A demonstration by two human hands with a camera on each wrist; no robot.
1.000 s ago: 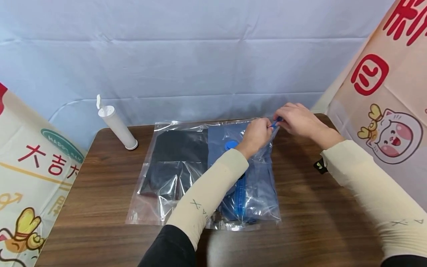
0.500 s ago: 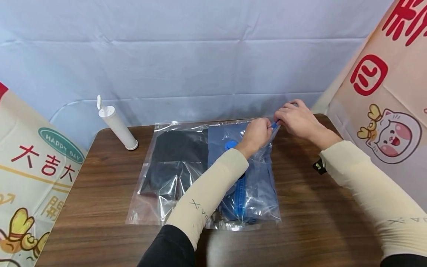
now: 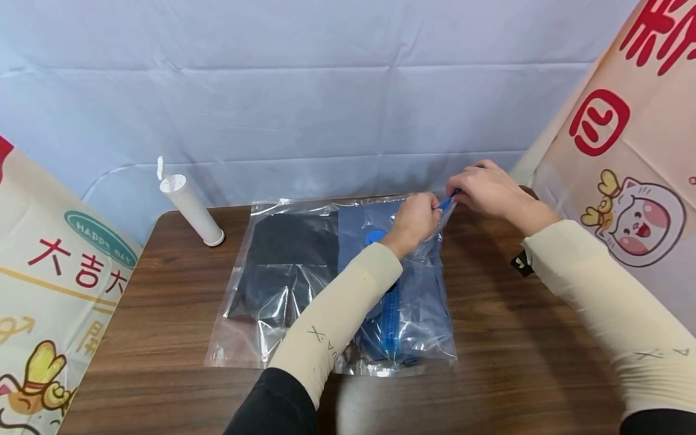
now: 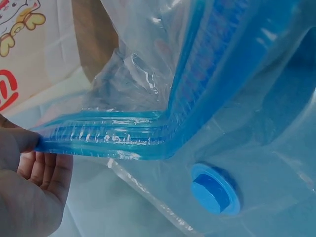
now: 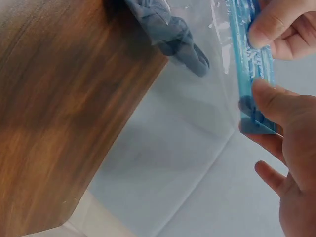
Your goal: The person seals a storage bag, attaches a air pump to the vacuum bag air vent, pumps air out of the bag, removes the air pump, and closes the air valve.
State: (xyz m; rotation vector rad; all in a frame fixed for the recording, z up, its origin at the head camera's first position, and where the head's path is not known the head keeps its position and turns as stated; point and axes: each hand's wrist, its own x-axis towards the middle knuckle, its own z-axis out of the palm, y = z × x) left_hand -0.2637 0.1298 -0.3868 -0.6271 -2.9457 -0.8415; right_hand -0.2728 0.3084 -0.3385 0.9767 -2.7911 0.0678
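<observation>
Where the clear plastic bag (image 3: 222,351) reaches its far right corner, both hands meet on its blue strip (image 3: 446,203). The left hand (image 3: 415,219) has a closed grip, pinching the strip; the right hand (image 3: 483,190), just beside it, pinches the strip as well and is the nearer of the two to its end. The strip's long axis runs from one grip to the other, slanting up and rightward in the head view; in the left wrist view it turns a sharp corner near a blue valve (image 4: 211,193). From the right hand, the bag's body lies leftward and toward the near side of the table (image 3: 489,344), holding dark cloth (image 3: 293,238) and blue-grey cloth (image 3: 353,220), partly hidden by the left forearm (image 3: 344,320). Well apart, at far left, stands a white tube (image 3: 194,212).
</observation>
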